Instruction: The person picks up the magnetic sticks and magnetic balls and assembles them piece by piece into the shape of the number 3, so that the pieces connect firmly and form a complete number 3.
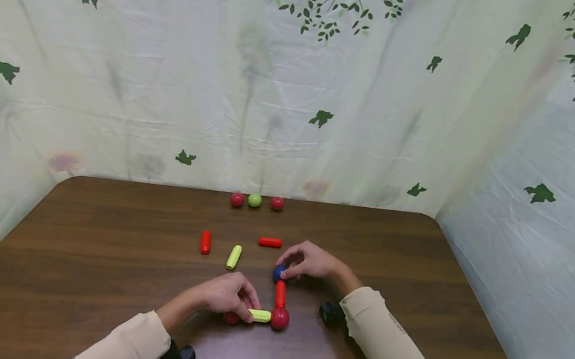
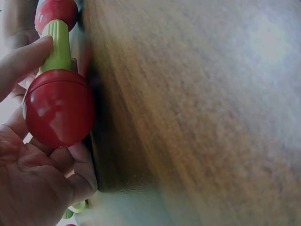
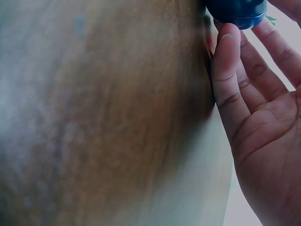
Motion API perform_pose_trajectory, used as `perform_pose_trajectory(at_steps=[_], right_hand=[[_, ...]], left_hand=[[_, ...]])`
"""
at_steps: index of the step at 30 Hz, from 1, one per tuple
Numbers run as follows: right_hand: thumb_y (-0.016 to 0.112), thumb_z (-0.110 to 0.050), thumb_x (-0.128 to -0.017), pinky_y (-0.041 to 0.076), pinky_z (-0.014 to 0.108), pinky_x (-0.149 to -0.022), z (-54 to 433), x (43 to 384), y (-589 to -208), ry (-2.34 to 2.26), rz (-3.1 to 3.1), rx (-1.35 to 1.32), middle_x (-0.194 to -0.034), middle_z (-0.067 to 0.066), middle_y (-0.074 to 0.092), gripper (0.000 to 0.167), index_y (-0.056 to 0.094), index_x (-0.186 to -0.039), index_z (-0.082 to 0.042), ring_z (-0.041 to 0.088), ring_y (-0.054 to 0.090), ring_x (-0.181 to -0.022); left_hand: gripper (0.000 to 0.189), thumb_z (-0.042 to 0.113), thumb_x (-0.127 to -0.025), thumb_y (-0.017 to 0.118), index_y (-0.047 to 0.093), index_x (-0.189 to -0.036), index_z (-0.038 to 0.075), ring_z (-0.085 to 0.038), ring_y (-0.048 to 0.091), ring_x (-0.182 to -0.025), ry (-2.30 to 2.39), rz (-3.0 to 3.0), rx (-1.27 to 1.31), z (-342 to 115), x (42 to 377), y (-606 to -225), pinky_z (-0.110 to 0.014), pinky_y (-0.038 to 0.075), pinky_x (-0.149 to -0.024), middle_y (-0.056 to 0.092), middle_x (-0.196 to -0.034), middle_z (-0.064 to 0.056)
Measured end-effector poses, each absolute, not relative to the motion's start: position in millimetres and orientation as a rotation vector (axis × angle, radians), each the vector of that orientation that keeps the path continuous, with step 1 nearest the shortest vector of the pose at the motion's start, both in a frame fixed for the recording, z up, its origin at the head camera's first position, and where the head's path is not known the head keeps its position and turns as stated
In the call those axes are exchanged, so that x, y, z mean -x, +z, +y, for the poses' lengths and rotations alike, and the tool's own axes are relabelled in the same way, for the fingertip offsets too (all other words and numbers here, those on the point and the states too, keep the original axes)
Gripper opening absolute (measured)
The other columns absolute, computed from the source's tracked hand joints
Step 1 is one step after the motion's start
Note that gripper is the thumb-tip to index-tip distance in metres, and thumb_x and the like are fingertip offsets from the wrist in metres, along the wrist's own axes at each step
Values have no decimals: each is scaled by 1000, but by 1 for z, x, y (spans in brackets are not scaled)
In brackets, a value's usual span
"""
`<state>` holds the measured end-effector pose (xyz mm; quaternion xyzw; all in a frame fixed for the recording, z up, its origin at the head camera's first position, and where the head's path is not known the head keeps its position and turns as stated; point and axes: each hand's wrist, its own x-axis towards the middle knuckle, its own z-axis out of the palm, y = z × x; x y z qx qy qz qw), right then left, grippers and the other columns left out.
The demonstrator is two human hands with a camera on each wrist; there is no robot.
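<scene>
The right hand pinches the blue ball at the far end of the red rod, twelve o'clock from the corner red ball; the left hand pinches the yellow-green rod at nine o'clock. A sideways push could pop the red rod loose, and a slack left pinch might let the corner red ball swivel

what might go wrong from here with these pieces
The glossy blue ball may slip, since the right hand only pinches it. Pressing it against the red rod could shift the glossy red corner ball. Bumped, the glossy green ball near the far edge of the brown wood-grained table might fall.
</scene>
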<state>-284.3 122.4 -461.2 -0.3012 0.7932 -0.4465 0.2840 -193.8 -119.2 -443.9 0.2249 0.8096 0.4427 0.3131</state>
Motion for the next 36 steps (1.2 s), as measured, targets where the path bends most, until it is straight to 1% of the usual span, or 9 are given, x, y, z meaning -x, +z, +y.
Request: perform_pose_trajectory(at_steps=[12, 19, 26, 31, 36], right_hand=[[72, -7, -85, 49, 25, -59, 121, 284, -461, -1194, 2122, 772, -86, 0, 67, 24, 69, -107, -1, 11, 56, -63], [71, -6, -85, 49, 24, -59, 119, 283, -457, -1190, 2125, 766, -86, 0, 67, 24, 69, -108, 0, 11, 55, -64], [71, -7, -85, 49, 25, -60, 120, 284, -457, -1188, 2109, 758, -87, 1, 66, 24, 68, -108, 0, 12, 55, -64], [72, -7, -85, 51, 27, -61, 121, 291, -453, -1174, 2121, 771, -91, 1, 67, 27, 67, -110, 1, 13, 57, -67], [74, -8, -83, 51, 31, -63, 114, 307, -441, -1143, 2235, 778, -85, 2, 64, 26, 67, -107, 0, 15, 57, -70]], left_hand=[[11, 1, -77, 76, 73, -88, 1, -7, 55, -65, 1178, 2139, -596, -120, 191, -443, -22, 44, -57, 67, -75, -1], [11, 2, -78, 76, 73, -88, 2, -10, 56, -69, 1165, 2153, -589, -121, 191, -442, -24, 45, -62, 67, -76, -1], [10, 2, -78, 76, 73, -88, 2, -10, 55, -67, 1167, 2148, -573, -121, 192, -443, -24, 44, -59, 67, -76, -1], [10, 3, -78, 77, 73, -87, 3, -9, 56, -67, 1161, 2154, -581, -121, 192, -445, -23, 45, -59, 67, -76, 0], [10, 2, -77, 77, 73, -87, 3, -9, 56, -68, 1156, 2161, -586, -122, 192, -445, -23, 45, -61, 67, -76, 0]])
